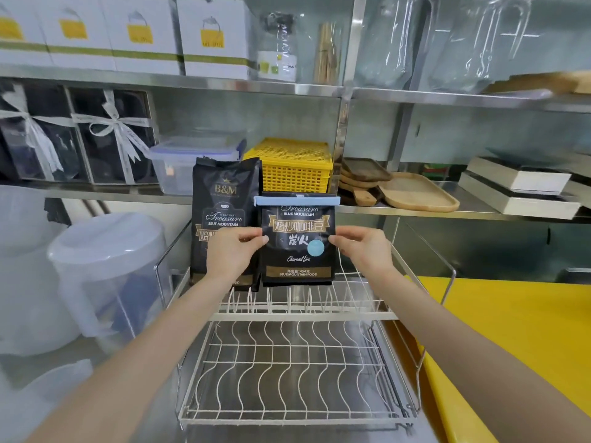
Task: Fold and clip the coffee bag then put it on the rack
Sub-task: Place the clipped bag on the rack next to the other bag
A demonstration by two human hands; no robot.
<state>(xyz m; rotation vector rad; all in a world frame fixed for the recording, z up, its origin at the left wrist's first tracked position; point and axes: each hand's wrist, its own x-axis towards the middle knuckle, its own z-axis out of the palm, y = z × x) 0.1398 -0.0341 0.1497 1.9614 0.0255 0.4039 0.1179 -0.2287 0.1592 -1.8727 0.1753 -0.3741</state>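
Here, both hands' fingers (256, 239) pinching clipped coffee bag (297, 247) edges, above rack (297, 314)

Stainless steel shelving (179, 80) fills the wall behind the grip, its top shelf lined with white boxes (211, 36) and clear plastic bags (396, 43). Directly beyond the grip sit a yellow slatted crate (294, 167) and a lidded clear tub (192, 161); wooden trays (412, 193) lie to its right. A yellow counter (518, 340) spreads lower right, a translucent lidded bin (108, 270) far left.
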